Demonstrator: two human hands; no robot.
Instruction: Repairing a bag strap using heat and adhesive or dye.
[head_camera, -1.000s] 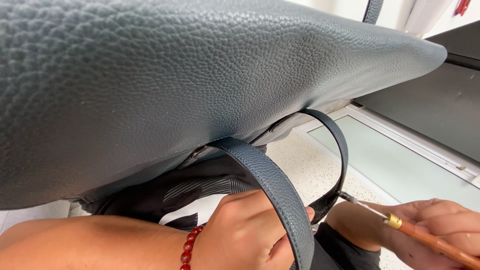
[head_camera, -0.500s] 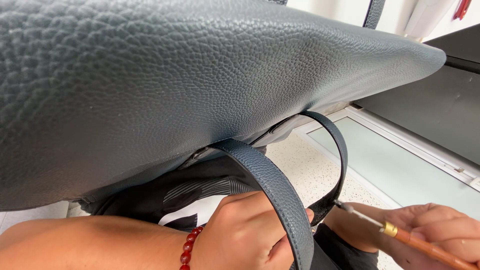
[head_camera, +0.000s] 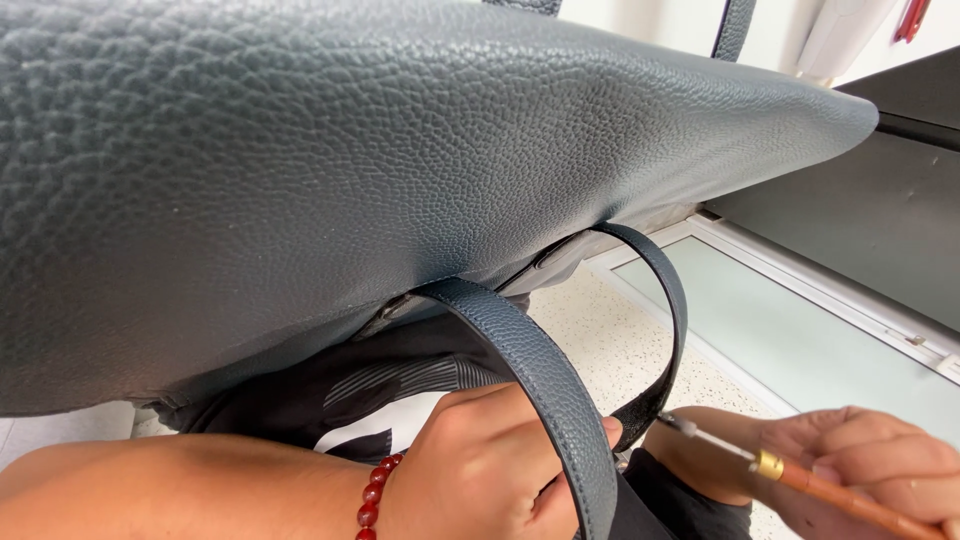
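A large dark grey pebbled-leather bag (head_camera: 380, 170) fills the upper view, lying on its side. Its strap handle (head_camera: 540, 370) loops down across my left hand (head_camera: 480, 465), which is closed on the bag's edge under the strap; a red bead bracelet (head_camera: 372, 495) sits on that wrist. At the lower right my right hand (head_camera: 850, 460) grips a thin brush (head_camera: 770, 465) with an orange-brown handle and a gold ferrule. The brush tip points left toward the strap's lower edge. Dark lining fabric (head_camera: 400, 380) shows beneath the bag.
A speckled pale floor or counter (head_camera: 610, 340) lies below the bag. To the right runs a white frame around a pale green glass panel (head_camera: 800, 330), with a dark surface (head_camera: 880, 200) above it.
My right hand and the brush have shifted slightly left and down, bringing the tip nearer the strap. The bag and left hand stay nearly still.
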